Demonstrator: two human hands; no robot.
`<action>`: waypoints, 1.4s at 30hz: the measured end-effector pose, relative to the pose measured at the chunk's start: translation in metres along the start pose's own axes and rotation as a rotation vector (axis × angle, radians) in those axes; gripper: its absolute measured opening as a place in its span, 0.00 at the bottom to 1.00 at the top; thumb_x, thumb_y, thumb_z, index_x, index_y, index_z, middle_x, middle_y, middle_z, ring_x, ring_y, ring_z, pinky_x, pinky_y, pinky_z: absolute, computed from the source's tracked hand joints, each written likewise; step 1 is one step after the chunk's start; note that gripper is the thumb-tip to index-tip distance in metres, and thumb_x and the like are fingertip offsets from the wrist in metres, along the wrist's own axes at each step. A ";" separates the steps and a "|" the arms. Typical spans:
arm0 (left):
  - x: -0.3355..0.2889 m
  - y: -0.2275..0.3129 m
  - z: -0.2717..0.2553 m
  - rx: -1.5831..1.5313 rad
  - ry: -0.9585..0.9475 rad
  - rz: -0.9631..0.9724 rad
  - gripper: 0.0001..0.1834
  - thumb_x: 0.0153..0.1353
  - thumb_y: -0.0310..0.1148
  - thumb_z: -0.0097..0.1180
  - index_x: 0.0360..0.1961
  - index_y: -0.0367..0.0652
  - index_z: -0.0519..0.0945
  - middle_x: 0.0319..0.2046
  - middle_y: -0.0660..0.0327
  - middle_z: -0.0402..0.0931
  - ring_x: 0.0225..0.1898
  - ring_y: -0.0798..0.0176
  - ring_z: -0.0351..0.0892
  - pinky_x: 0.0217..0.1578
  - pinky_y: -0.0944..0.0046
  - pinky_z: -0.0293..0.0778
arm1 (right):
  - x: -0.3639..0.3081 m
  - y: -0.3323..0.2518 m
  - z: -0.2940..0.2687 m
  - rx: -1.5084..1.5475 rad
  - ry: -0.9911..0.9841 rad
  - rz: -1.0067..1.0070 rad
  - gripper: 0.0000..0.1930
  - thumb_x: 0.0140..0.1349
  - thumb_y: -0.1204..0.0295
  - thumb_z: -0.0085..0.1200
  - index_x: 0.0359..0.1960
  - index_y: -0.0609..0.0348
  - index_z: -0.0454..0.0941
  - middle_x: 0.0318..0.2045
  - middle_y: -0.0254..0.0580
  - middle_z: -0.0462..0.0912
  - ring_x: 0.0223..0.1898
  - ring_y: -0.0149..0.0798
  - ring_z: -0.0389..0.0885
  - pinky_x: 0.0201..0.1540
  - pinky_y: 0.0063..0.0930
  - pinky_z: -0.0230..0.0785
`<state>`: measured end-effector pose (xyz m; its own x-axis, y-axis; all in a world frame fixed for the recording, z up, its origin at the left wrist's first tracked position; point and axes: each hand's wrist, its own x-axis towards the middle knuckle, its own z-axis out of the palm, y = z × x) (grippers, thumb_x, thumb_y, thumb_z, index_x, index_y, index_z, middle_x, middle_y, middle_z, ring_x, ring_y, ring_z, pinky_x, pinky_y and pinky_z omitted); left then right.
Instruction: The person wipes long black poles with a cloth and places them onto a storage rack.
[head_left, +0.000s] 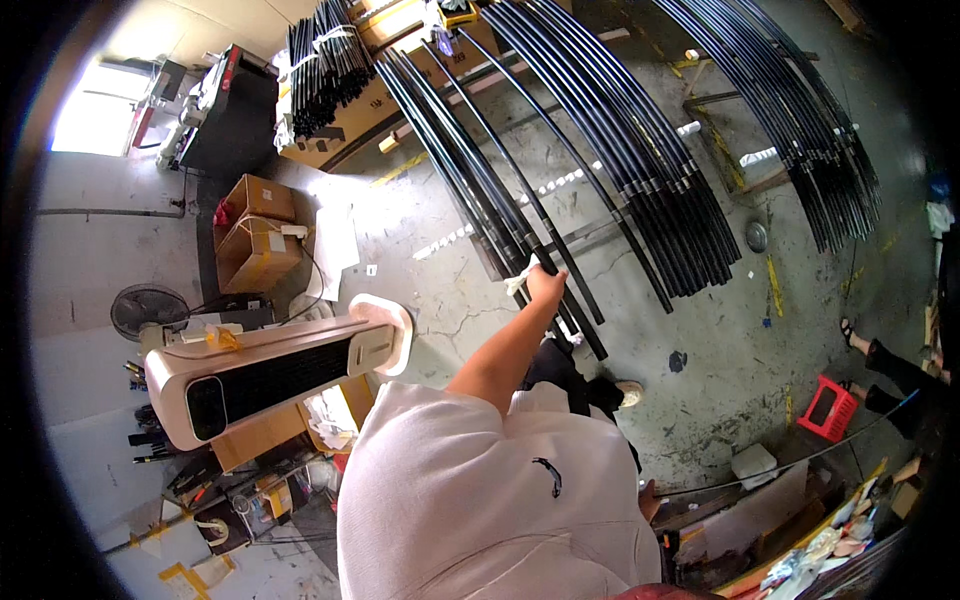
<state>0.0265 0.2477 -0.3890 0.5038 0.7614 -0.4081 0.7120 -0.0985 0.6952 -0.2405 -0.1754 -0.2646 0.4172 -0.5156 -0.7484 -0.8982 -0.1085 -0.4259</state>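
My left hand (546,285) reaches forward, fingers closed on a white cloth (518,283) at the lower part of a black pole in the left group of poles (470,180). Whether the cloth wraps all the way round the pole is hidden. Two single black poles (520,185) lie just to the right, apart from a denser row of black poles (640,160). Low at my right side, my right hand (650,502) shows only in part, beside the end of a long thin rod (790,465). Its fingers are too hidden to read.
Another row of black poles (790,110) rests on a rack at the far right. Left of me stand a pinkish heater-like appliance (280,375), cardboard boxes (258,255) and a black fan (148,310). A red plastic stool (827,409) is near another person's legs (885,370).
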 end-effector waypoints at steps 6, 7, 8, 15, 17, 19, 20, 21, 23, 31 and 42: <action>0.024 -0.015 0.015 0.132 -0.124 -0.128 0.26 0.39 0.36 0.71 0.37 0.33 0.75 0.33 0.48 0.79 0.38 0.48 0.79 0.39 0.56 0.74 | 0.008 0.024 -0.022 -0.169 -0.062 -0.074 0.24 0.64 0.56 0.47 0.13 0.53 0.58 0.08 0.30 0.55 0.11 0.29 0.54 0.17 0.31 0.52; 0.028 -0.020 0.018 0.146 -0.132 -0.107 0.26 0.38 0.37 0.71 0.37 0.33 0.75 0.34 0.48 0.79 0.38 0.48 0.79 0.39 0.56 0.74 | 0.019 0.045 -0.029 -0.177 -0.062 -0.073 0.24 0.64 0.56 0.47 0.13 0.54 0.58 0.08 0.31 0.56 0.11 0.29 0.54 0.17 0.31 0.52; 0.032 -0.026 0.021 0.162 -0.141 -0.086 0.27 0.38 0.37 0.71 0.38 0.33 0.75 0.35 0.48 0.79 0.38 0.48 0.79 0.39 0.56 0.74 | 0.032 0.068 -0.035 -0.185 -0.064 -0.075 0.24 0.64 0.56 0.47 0.13 0.54 0.59 0.08 0.31 0.56 0.12 0.29 0.54 0.17 0.31 0.52; 0.029 -0.019 -0.004 0.382 -0.098 -0.107 0.16 0.53 0.42 0.57 0.37 0.40 0.80 0.30 0.51 0.80 0.35 0.49 0.80 0.37 0.54 0.73 | 0.053 0.110 -0.030 -0.130 -0.055 -0.007 0.26 0.64 0.56 0.47 0.12 0.59 0.63 0.09 0.33 0.60 0.13 0.32 0.55 0.19 0.35 0.51; 0.004 0.000 -0.023 0.244 -0.035 0.186 0.15 0.56 0.39 0.54 0.38 0.40 0.80 0.30 0.52 0.80 0.34 0.53 0.80 0.36 0.58 0.73 | 0.073 0.128 -0.036 -0.263 0.007 -0.244 0.24 0.64 0.58 0.48 0.13 0.59 0.64 0.10 0.35 0.64 0.15 0.32 0.60 0.20 0.36 0.54; -0.029 0.053 -0.052 -0.114 -0.234 0.301 0.13 0.59 0.35 0.51 0.34 0.35 0.80 0.28 0.55 0.81 0.32 0.60 0.80 0.35 0.65 0.73 | 0.069 0.109 -0.019 -0.102 -0.036 -0.163 0.21 0.64 0.59 0.47 0.16 0.58 0.66 0.13 0.35 0.68 0.14 0.32 0.62 0.17 0.34 0.54; -0.042 0.067 -0.061 -0.245 -0.402 0.324 0.14 0.60 0.35 0.49 0.32 0.34 0.80 0.27 0.56 0.80 0.32 0.63 0.79 0.36 0.66 0.72 | 0.055 0.076 -0.011 0.103 -0.094 -0.054 0.20 0.64 0.59 0.47 0.18 0.58 0.67 0.14 0.36 0.69 0.13 0.32 0.63 0.15 0.32 0.55; -0.054 0.081 -0.068 -0.368 -0.584 0.344 0.14 0.61 0.34 0.48 0.31 0.32 0.79 0.26 0.58 0.80 0.31 0.66 0.78 0.36 0.67 0.72 | 0.043 0.050 -0.002 0.296 -0.132 0.043 0.19 0.64 0.59 0.46 0.19 0.58 0.68 0.15 0.36 0.71 0.13 0.32 0.63 0.14 0.31 0.55; -0.081 0.115 -0.082 -0.422 -0.889 0.398 0.16 0.63 0.34 0.46 0.27 0.30 0.78 0.24 0.60 0.79 0.30 0.68 0.75 0.36 0.68 0.70 | 0.023 0.006 0.008 0.438 -0.188 0.050 0.16 0.64 0.60 0.46 0.23 0.57 0.70 0.18 0.37 0.74 0.12 0.31 0.65 0.11 0.29 0.55; -0.191 0.222 -0.097 -0.314 -1.663 0.650 0.19 0.60 0.33 0.48 0.13 0.36 0.74 0.14 0.64 0.71 0.19 0.70 0.67 0.24 0.69 0.63 | -0.075 -0.180 0.014 0.442 -0.251 -0.418 0.18 0.65 0.58 0.44 0.46 0.59 0.74 0.34 0.35 0.82 0.11 0.18 0.53 0.14 0.14 0.51; -0.254 0.243 -0.085 -0.206 -2.048 1.275 0.12 0.51 0.30 0.55 0.13 0.41 0.72 0.10 0.64 0.66 0.16 0.61 0.65 0.63 0.50 0.50 | -0.124 -0.224 -0.017 0.430 -0.301 -0.844 0.17 0.58 0.73 0.53 0.49 0.62 0.72 0.35 0.33 0.75 0.36 0.22 0.71 0.37 0.19 0.65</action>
<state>0.0296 0.0846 -0.0659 0.1992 -0.9166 0.3467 -0.1632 0.3178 0.9340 -0.0938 -0.1013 -0.0679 0.9678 -0.1674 -0.1880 -0.1894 0.0075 -0.9819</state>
